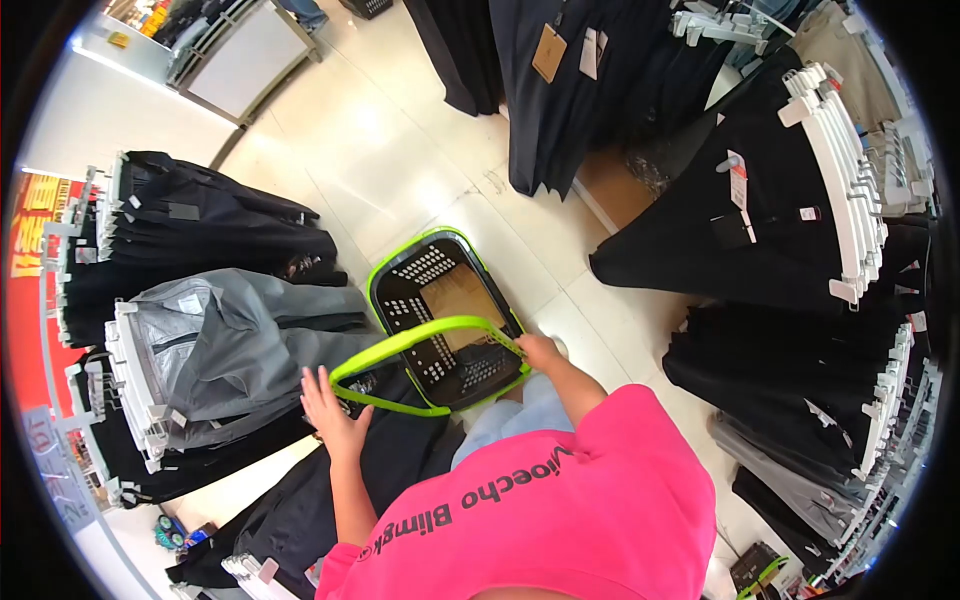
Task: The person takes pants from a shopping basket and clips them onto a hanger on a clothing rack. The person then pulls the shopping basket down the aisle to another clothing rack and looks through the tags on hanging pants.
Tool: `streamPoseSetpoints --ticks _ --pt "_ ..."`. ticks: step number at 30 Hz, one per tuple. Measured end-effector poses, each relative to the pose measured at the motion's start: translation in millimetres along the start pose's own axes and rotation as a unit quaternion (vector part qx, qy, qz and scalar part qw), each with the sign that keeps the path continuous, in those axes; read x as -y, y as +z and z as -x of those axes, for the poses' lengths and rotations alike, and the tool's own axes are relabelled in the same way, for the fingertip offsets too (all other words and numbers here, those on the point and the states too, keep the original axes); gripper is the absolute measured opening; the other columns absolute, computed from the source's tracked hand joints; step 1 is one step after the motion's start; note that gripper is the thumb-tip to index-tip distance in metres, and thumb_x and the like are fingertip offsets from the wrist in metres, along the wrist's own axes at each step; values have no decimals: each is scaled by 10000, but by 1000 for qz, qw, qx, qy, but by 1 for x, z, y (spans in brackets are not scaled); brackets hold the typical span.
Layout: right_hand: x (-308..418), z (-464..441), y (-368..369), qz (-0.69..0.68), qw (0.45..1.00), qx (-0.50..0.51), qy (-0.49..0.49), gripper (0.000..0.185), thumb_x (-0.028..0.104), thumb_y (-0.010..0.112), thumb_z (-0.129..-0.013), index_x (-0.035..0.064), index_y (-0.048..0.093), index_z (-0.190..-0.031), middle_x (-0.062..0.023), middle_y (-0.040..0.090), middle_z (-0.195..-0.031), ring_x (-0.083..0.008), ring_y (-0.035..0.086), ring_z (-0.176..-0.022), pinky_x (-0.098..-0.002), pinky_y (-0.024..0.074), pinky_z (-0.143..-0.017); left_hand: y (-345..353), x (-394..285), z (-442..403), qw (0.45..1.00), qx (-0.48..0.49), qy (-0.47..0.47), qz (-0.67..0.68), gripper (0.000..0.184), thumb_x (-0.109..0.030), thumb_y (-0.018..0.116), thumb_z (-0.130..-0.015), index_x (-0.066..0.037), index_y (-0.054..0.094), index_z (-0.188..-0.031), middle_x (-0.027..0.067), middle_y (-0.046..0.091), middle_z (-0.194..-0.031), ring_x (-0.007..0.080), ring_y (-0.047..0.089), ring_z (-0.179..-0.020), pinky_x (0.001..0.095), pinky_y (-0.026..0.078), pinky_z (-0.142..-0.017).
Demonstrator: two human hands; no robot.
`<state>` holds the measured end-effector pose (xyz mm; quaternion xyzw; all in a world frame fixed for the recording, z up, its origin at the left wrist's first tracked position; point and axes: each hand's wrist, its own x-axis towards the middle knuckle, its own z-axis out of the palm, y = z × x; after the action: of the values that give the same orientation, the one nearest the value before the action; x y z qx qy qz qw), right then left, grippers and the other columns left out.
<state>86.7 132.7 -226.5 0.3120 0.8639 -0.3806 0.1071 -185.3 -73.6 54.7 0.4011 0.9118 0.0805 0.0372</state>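
A black basket (407,300) with a lime-green rim hangs or stands in front of my body, tilted, with a flat tan piece (460,305) showing inside. Its green handle (430,330) arches toward me. My right hand (540,352) is closed round the handle at its right end. At the handle's left side is my left hand (335,412), fingers spread and holding nothing; whether it touches the handle I cannot tell. Grey trousers (240,345) hang on a rack just beyond my left hand.
Dark trousers (210,225) hang at the left, with more black garments (770,210) on white hangers at the right. Below left lies another row of dark clothes (300,510). A cardboard box (615,190) sits under the upper rack. A pale tiled floor (370,130) runs between the racks.
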Motion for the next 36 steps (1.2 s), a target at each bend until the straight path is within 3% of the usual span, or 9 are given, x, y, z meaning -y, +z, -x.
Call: streamPoseSetpoints --ticks 4,6,8,10,13,18,22,27,36 --pt "4 22 11 -5 1000 -26 15 279 102 654 -674 140 594 -944 -70 598 -923 -284 573 -904 -401 467 -745 13 11 4 993 74 77 39 711 -132 733 -614 -55 430 -1252 149 423 -1296 311 379 -1219 445 263 -1033" --pt "4 29 14 -1 999 -33 7 253 120 657 -685 138 598 -931 -76 603 -914 -283 578 -889 -399 467 -746 11 8 15 994 14 44 98 536 -132 710 -649 -34 522 -1141 147 520 -1151 312 490 -1074 409 340 -984" --pt "2 42 15 28 999 23 -22 258 167 675 -686 134 600 -930 -87 604 -926 -293 577 -883 -405 465 -751 -1 5 25 989 56 130 40 421 -135 708 -660 -20 568 -1040 142 559 -998 322 528 -951 388 399 -898" --pt "0 46 15 -1 999 22 -26 269 185 683 -682 125 599 -930 -101 603 -923 -300 576 -884 -408 464 -749 7 5 40 989 53 101 98 293 -133 701 -669 -8 585 -908 138 562 -831 323 545 -817 384 435 -715" --pt "24 71 8 -115 982 -111 -100 348 223 702 -687 79 600 -987 -147 612 -923 -308 583 -877 -382 466 -761 -4 -7 69 982 78 123 118 231 -136 700 -669 -18 574 -823 125 555 -751 319 553 -737 381 443 -657" --pt "126 166 -89 -322 932 -31 -163 329 217 674 -687 52 596 -960 -125 626 -889 -284 603 -840 -346 476 -737 -10 -35 155 984 103 112 93 200 -162 699 -656 -36 570 -742 137 579 -734 333 572 -719 405 450 -632" --pt "158 235 -89 -89 949 2 -303 296 254 649 -662 87 622 -904 -117 627 -799 -305 610 -762 -401 482 -651 3 -53 218 977 180 100 58 244 -288 694 -655 -71 610 -729 147 605 -700 332 600 -691 427 472 -614" --pt "159 266 -41 102 969 49 -220 229 309 616 -653 117 643 -774 -121 625 -683 -319 618 -676 -439 485 -613 23 -69 264 968 227 85 62 215 -315 633 -685 -105 642 -729 154 623 -697 343 609 -673 448 479 -610" --pt "140 261 -43 141 978 85 -130 227 297 615 -626 103 665 -733 -140 642 -743 -315 629 -747 -431 493 -629 47 -77 252 952 293 83 26 303 -397 559 -716 -121 655 -796 156 630 -745 316 624 -753 419 486 -651"
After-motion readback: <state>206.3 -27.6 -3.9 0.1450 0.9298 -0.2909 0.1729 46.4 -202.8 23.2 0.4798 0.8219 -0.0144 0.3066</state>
